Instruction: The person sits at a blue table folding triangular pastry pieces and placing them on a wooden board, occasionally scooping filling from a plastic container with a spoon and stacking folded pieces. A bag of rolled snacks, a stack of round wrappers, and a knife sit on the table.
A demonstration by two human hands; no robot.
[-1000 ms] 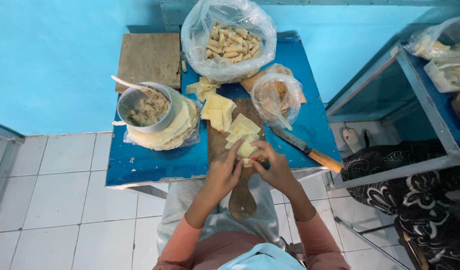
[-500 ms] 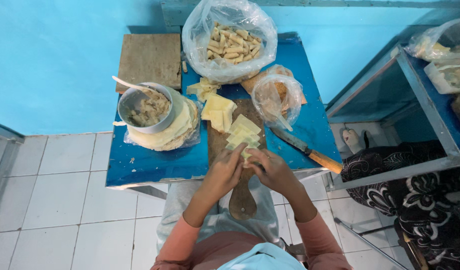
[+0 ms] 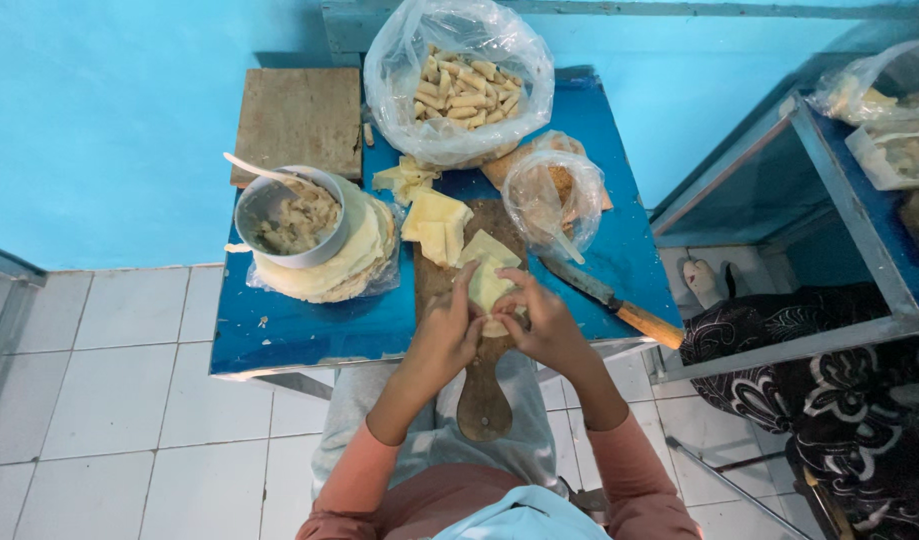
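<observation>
Your left hand [image 3: 447, 335] and right hand [image 3: 541, 325] are pinching a wrapper [image 3: 487, 285] together over the board [image 3: 476, 390], bowl [image 3: 287, 216] at ten o'clock.

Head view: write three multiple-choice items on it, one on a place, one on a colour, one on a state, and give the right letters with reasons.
1. Where does the knife lie?
A. right of the board
B. in the bowl
C. on the floor

2. What colour is the table?
A. red
B. blue
C. white

3. What do the hands do with the wrapper?
A. left hand and right hand both hold it
B. one holds it
C. neither touches it

Answers: 1 A, it lies on the table beside the board. 2 B, its top is blue. 3 A, fingers of both pinch it.
</observation>
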